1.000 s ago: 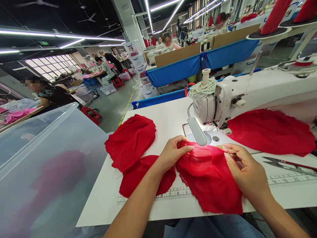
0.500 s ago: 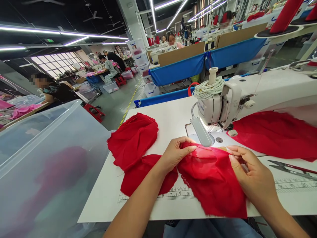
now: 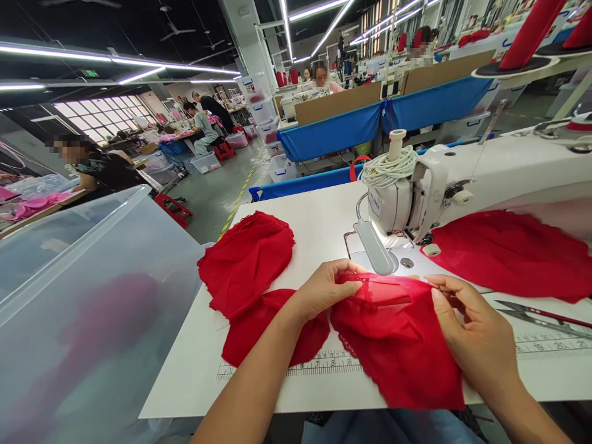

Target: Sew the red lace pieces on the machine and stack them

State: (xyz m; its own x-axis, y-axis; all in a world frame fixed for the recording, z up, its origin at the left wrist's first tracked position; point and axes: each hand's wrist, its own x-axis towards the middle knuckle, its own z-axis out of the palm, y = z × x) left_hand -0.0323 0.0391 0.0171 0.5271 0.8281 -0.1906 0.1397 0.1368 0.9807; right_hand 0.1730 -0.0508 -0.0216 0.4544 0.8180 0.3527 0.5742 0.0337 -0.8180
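A sheer red fabric piece (image 3: 398, 345) hangs between my hands at the front of the sewing machine (image 3: 504, 172), its lower part draped over the table's front edge. My left hand (image 3: 330, 287) pinches its upper left corner between thumb and fingers. At the upper right corner, my right hand (image 3: 467, 314) is closed on the fabric's edge. The top edge is stretched between them, just below the grey lever-shaped attachment near the needle. To the left lies another red fabric piece (image 3: 252, 265), partly under my left forearm.
More red fabric (image 3: 513, 256) lies under the machine arm. Thread snips (image 3: 546, 317) rest right of my right hand, near a ruler printed on the white table (image 3: 185, 382). A large translucent bin (image 3: 92, 320) stands at the left. Co-workers sit farther back.
Both hands keep their hold on the red fabric. Its top edge has dropped slightly away from the grey attachment and is spread a little wider. The view has shifted slightly.
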